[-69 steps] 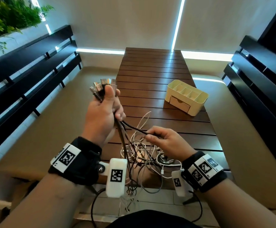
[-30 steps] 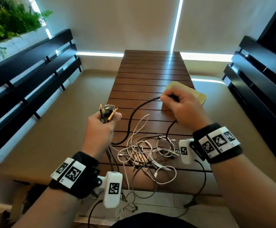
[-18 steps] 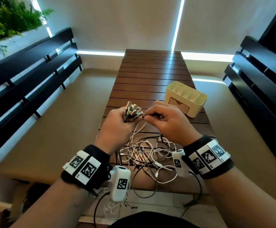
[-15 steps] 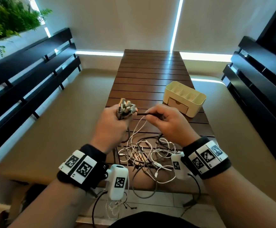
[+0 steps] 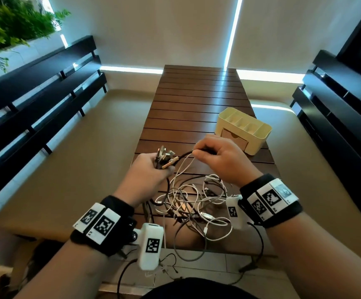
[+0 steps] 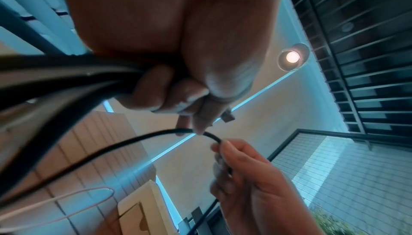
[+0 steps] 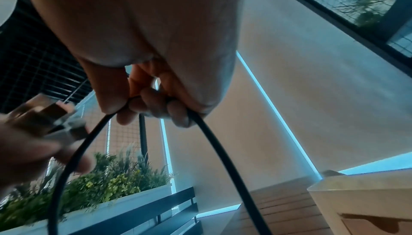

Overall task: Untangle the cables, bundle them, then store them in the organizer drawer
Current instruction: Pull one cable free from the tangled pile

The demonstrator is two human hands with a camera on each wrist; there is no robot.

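1. Half a second back the right hand (image 5: 222, 160) was nearly touching the left hand (image 5: 151, 175); now it's pulled off a bit toward the right of the frame, drawing out a short arc of black cable (image 5: 184, 155)
2. Right fingers are curled round that cable, pinching it. Left fist is clamped on the bunch of plug ends (image 5: 164, 157)
3. So another end looks about to join the bunch, but untangling's far from done: the tangle (image 5: 192, 203) sits on the table (image 5: 196, 98), lower centre
4. Organizer (image 5: 243, 130) is centre right, its drawer (image 5: 234, 140) closed
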